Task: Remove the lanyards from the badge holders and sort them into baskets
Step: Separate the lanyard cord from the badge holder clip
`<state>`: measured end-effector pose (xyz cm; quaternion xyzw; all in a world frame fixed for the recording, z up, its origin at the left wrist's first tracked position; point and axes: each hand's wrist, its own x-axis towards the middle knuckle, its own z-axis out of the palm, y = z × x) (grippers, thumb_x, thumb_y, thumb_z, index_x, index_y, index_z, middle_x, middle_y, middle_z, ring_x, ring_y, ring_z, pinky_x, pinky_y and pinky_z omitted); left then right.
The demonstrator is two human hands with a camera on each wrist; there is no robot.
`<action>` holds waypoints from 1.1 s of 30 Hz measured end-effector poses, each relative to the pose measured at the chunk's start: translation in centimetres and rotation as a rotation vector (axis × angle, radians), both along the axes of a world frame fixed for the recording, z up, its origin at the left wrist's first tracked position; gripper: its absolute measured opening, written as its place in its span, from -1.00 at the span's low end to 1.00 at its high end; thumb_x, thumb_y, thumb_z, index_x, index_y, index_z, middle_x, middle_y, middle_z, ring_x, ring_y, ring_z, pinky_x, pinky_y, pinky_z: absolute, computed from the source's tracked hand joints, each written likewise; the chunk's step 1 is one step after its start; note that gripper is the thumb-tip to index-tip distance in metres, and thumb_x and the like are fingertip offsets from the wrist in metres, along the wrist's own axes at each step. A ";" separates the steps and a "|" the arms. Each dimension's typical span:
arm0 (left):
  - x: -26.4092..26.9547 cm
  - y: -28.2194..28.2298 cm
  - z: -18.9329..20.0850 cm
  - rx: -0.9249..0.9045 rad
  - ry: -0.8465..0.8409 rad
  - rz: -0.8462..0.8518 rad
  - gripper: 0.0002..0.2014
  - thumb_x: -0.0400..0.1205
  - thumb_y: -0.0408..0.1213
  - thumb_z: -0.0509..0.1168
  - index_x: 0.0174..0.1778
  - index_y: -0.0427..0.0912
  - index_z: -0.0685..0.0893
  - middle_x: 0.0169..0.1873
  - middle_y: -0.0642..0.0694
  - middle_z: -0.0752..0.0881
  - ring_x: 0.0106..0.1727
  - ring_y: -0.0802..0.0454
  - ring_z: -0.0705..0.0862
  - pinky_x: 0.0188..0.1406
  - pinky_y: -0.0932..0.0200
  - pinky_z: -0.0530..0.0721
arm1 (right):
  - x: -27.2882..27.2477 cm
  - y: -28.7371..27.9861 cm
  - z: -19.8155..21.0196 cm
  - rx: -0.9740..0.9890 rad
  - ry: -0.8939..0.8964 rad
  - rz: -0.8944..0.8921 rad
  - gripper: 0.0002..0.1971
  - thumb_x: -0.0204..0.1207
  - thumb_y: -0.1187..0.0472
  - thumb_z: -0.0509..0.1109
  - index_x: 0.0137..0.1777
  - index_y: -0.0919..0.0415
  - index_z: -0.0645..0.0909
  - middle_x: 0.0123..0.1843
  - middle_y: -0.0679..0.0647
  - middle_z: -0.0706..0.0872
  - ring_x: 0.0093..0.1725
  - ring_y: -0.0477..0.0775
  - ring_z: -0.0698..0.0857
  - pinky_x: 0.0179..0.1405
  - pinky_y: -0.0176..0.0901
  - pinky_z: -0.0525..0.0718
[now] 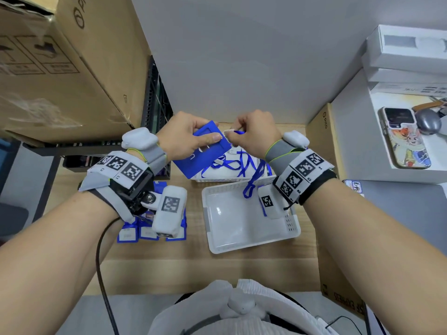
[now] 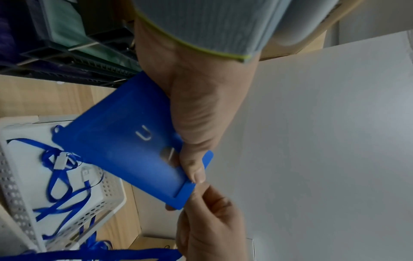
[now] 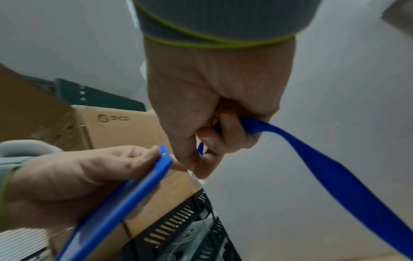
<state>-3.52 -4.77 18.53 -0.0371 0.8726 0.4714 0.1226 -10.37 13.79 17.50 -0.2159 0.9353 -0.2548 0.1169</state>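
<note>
both hands busy: left grips badge holder, right pinches lanyard.

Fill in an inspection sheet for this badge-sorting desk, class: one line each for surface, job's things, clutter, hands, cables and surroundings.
Surface: light wooden desk top, bare toward the person.
Job's things: flat blue plastic badge holder held in the air; blue ribbon lanyard trailing from it; far white perforated basket holding loose lanyards; near white perforated basket with nothing lying in it; more blue badge holders on the desk.
Clutter: phone in cartoon case, grey mouse.
Hands: left hand grips the holder; right hand pinches the lanyard at its clip end.
Cables: black cable from the left wrist.
Surroundings: cardboard boxes, grey wall.
</note>
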 end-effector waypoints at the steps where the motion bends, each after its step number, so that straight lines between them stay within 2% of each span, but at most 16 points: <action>1: -0.1 -0.1 0.0 -0.007 0.004 0.001 -0.82 0.59 -0.05 0.46 -0.33 0.25 0.79 -0.32 -0.05 0.84 0.22 -0.10 0.76 0.17 -0.16 0.71 | -0.4 0.6 -0.3 -0.009 -0.022 -0.040 -0.71 0.48 -0.02 0.46 -0.37 0.08 0.52 -0.32 0.05 0.72 -0.18 0.19 0.65 -0.15 -0.07 0.59; 2: -0.2 -0.3 0.0 -0.017 0.007 0.003 -0.80 0.59 -0.03 0.46 -0.37 0.28 0.77 -0.29 -0.06 0.84 0.24 -0.12 0.75 0.18 -0.20 0.70 | -0.7 1.3 -0.5 -0.010 -0.033 -0.077 -0.66 0.47 -0.06 0.48 -0.38 0.08 0.48 -0.34 0.05 0.68 -0.20 0.19 0.62 -0.21 -0.09 0.53; 5: -0.3 -0.7 -0.2 -0.046 -0.011 0.015 -0.77 0.59 -0.03 0.46 -0.41 0.30 0.76 -0.17 -0.08 0.86 0.21 -0.09 0.77 0.17 -0.21 0.71 | -2.1 3.6 0.0 0.065 -0.015 -0.167 -0.57 0.46 -0.19 0.47 -0.34 0.17 0.53 -0.37 0.12 0.54 -0.19 0.25 0.55 -0.26 -0.10 0.38; 6: -0.3 -0.9 -0.5 -0.054 -0.021 0.022 -0.79 0.59 -0.03 0.46 -0.39 0.28 0.77 -0.10 -0.08 0.86 0.14 -0.06 0.79 0.15 -0.20 0.73 | -2.8 4.4 0.5 0.098 0.003 -0.193 -0.52 0.46 -0.22 0.45 -0.37 0.19 0.50 -0.40 0.13 0.50 -0.19 0.27 0.55 -0.27 -0.09 0.36; 8: -0.2 -0.8 -1.1 -0.070 -0.045 0.035 -0.88 0.58 -0.02 0.46 -0.28 0.18 0.80 -0.01 -0.06 0.85 -0.17 0.03 0.80 0.07 -0.17 0.76 | -4.2 6.0 2.1 0.144 0.063 -0.247 -0.46 0.44 -0.27 0.45 -0.38 0.22 0.48 -0.43 0.15 0.47 -0.20 0.29 0.54 -0.27 -0.08 0.38; 10: -0.3 -0.4 -1.9 -0.090 -0.060 0.041 -0.90 0.60 -0.03 0.45 -0.12 0.06 0.83 -0.10 -0.02 0.86 -0.34 0.06 0.73 -0.01 -0.08 0.77 | -5.7 7.4 4.3 0.172 0.157 -0.299 -0.50 0.40 -0.30 0.47 -0.23 0.21 0.65 -0.35 0.21 0.54 -0.16 0.30 0.57 -0.23 -0.02 0.49; 12: -0.4 0.2 -2.4 -0.111 -0.080 0.027 -0.83 0.61 -0.04 0.43 -0.04 -0.04 0.84 -0.32 0.06 0.82 -0.36 0.08 0.71 -0.12 0.04 0.73 | -7.1 8.7 6.5 0.184 0.270 -0.354 -0.52 0.40 -0.28 0.47 -0.03 0.17 0.75 -0.20 0.28 0.65 0.00 0.36 0.65 -0.07 0.07 0.61; 14: -0.6 0.9 -2.6 -0.132 -0.093 -0.003 -0.82 0.63 -0.05 0.42 -0.06 -0.06 0.83 -0.39 0.10 0.79 -0.36 0.09 0.72 -0.23 0.15 0.67 | -8.3 9.7 8.1 0.147 0.344 -0.403 -0.53 0.40 -0.26 0.45 0.10 0.10 0.76 -0.05 0.26 0.73 0.14 0.37 0.66 0.05 0.12 0.64; 17: -1.1 1.9 -3.1 -0.162 -0.110 -0.033 -0.82 0.64 -0.04 0.40 -0.07 -0.05 0.82 -0.33 0.03 0.81 -0.36 0.11 0.70 -0.33 0.23 0.58 | -9.4 10.3 8.0 0.120 0.342 -0.392 -0.52 0.37 -0.28 0.42 0.05 0.10 0.76 -0.18 0.16 0.71 0.05 0.35 0.69 -0.03 0.11 0.67; 19: -1.5 2.5 -3.4 -0.173 -0.124 -0.057 -0.82 0.64 -0.04 0.40 -0.09 -0.06 0.82 -0.32 0.00 0.82 -0.37 0.12 0.69 -0.35 0.25 0.58 | -9.3 10.3 6.1 0.169 0.265 -0.371 -0.54 0.37 -0.26 0.46 -0.04 0.16 0.75 -0.24 0.21 0.68 0.00 0.36 0.69 -0.12 0.04 0.62; 22: -1.9 3.2 -4.1 -0.167 -0.141 -0.078 -0.81 0.64 -0.04 0.40 -0.09 -0.06 0.82 -0.34 0.02 0.80 -0.38 0.14 0.69 -0.37 0.25 0.58 | -8.3 10.4 1.5 0.268 0.078 -0.349 -0.48 0.37 -0.24 0.50 -0.36 0.26 0.56 -0.45 0.20 0.50 -0.19 0.34 0.61 -0.28 -0.06 0.46; 25: -2.1 3.6 -5.0 -0.167 -0.167 -0.088 -0.80 0.68 -0.07 0.35 -0.08 -0.11 0.78 -0.34 0.02 0.77 -0.33 0.09 0.70 -0.36 0.24 0.59 | -8.1 11.2 -4.0 0.337 -0.070 -0.333 -0.53 0.39 -0.21 0.51 -0.43 0.19 0.55 -0.39 0.17 0.60 -0.19 0.29 0.65 -0.28 -0.11 0.47; 28: -2.2 3.7 -6.3 -0.133 -0.211 -0.065 -0.75 0.74 -0.12 0.26 0.00 -0.21 0.74 -0.32 -0.03 0.75 -0.23 -0.10 0.73 -0.25 0.15 0.64 | -7.9 12.0 -7.6 0.394 -0.218 -0.368 -0.73 0.46 -0.10 0.48 -0.28 0.09 0.71 -0.27 0.11 0.70 -0.18 0.18 0.66 -0.24 -0.16 0.49; 31: -2.2 4.0 -7.8 -0.099 -0.245 -0.020 -0.74 0.78 -0.14 0.17 -0.16 -0.11 0.65 -0.39 0.02 0.67 -0.34 0.02 0.61 -0.41 0.23 0.51 | -8.2 12.6 -11.2 0.538 -0.320 -0.378 -0.77 0.56 0.06 0.40 -0.04 0.23 0.76 -0.18 0.15 0.73 -0.18 0.17 0.67 -0.20 -0.15 0.58; 33: -2.1 4.1 -9.0 -0.064 -0.263 0.018 -0.69 0.79 -0.13 0.14 -0.28 -0.05 0.57 -0.40 0.06 0.66 -0.38 0.07 0.58 -0.40 0.23 0.49 | -8.5 12.9 -13.6 0.588 -0.372 -0.390 -0.77 0.56 0.18 0.35 0.10 0.24 0.74 -0.10 0.15 0.75 -0.12 0.16 0.71 -0.05 -0.10 0.69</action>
